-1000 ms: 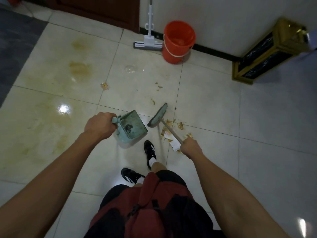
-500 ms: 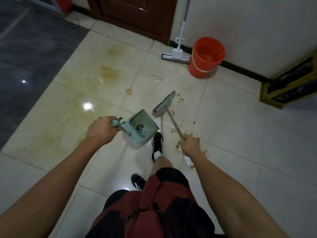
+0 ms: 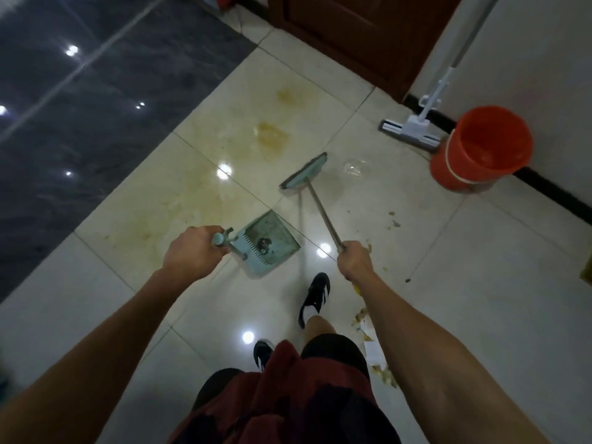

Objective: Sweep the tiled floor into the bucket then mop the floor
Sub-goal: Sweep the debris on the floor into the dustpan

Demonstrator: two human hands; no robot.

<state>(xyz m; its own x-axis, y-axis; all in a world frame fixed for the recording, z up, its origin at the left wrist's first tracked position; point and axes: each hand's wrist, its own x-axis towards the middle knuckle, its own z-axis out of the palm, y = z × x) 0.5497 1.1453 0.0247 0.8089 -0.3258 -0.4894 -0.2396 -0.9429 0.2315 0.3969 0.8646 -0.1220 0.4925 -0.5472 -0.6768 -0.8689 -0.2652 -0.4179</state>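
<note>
Looking down past my red and black shorts [image 3: 288, 395], I see scraps of paper and crumbs [image 3: 373, 350] lying on the cream tiled floor [image 3: 480, 315] beside my right forearm. My left hand [image 3: 192, 251] grips the handle of a pale green plastic dustpan [image 3: 269, 243], fingers curled tight round it; a little dark debris sits in the pan. My right hand [image 3: 354, 261] is closed round the thin metal shaft of a green-headed broom [image 3: 304, 173], whose head reaches out over the tiles beyond the pan. Yellowish stains [image 3: 272, 136] mark the floor past the broom head. Farther off, the orange plastic bucket [image 3: 480, 149] stands against the white wall, with a white flat-headed mop [image 3: 413, 129] leaning just beside it, near the brown door [image 3: 368, 36].
</note>
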